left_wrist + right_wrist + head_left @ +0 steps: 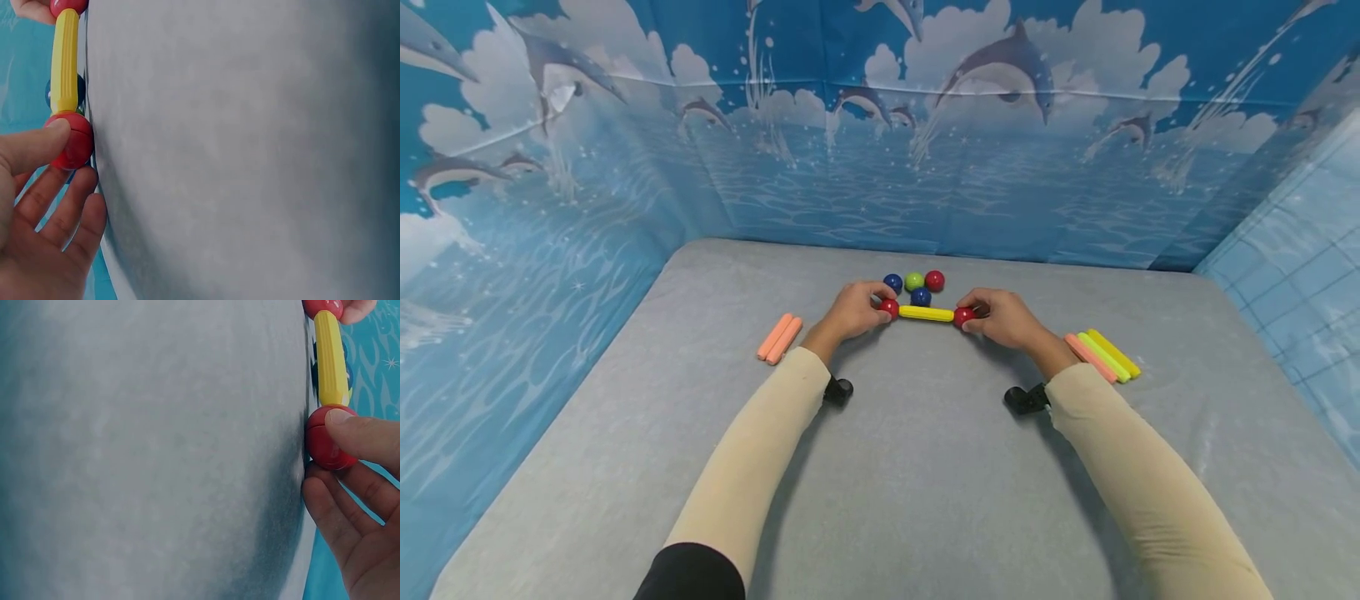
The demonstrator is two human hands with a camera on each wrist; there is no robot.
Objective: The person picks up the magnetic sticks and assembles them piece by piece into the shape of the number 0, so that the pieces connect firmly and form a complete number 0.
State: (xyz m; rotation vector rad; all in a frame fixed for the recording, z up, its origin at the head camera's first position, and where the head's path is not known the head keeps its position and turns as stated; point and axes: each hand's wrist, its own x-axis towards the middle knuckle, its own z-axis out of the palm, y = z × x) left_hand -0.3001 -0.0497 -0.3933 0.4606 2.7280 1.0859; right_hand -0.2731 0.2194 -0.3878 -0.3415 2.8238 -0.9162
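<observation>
Desk (917, 500): gray top
Backdrop (887, 200): blue, printed with dolphins and clouds
Right sheet (1300, 267): pale blue, gridded
Loose balls (913, 282): two blue, one green, one red
Left sticks (784, 341): two orange, side by side
Right sticks (1103, 357): orange, lime, yellow, aligned

In the head view I wear a long beige left sleeve (747, 450) at lower left and a long beige right sleeve (1150, 483), lightly creased, at lower right. A dark black covering (691, 573) surrounds the left sleeve at the bottom edge. Near the frame's centre, a small black rounded left wrist device (839, 392) and a similar black right wrist device (1027, 400) stick out beside the cuffs.
</observation>
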